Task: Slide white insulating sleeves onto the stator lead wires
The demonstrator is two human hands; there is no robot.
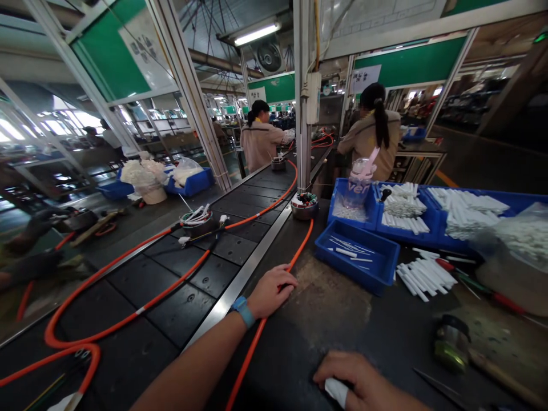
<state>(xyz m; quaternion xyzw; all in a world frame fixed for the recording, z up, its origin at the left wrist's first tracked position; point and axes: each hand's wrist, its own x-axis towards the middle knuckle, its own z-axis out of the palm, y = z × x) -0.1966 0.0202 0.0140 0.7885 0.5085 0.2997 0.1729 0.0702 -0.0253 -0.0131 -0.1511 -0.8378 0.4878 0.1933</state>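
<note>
My left hand [272, 291], with a blue band at the wrist, is closed over an orange cable [255, 339] on the dark bench, fingers curled round it. Beyond the hand this cable runs up to a round metal motor part [304, 206] with coloured wires on top. At the bottom right my right hand [357, 379] rests low on the bench, its fingers curled in. Something white [336, 391] shows at its thumb; whether it is a wrap or a held piece I cannot tell. Nearest the right hand lies a pair of pointed metal tweezers [439, 388].
A black conveyor [171, 297] on my left carries another wired motor part [196, 220] and looped orange cable. Blue bins [377, 274] on the right hold white tubes. White tubes [426, 278], a hammer [492, 371] and a plastic bag [518, 268] lie nearby. Co-workers sit ahead and at left.
</note>
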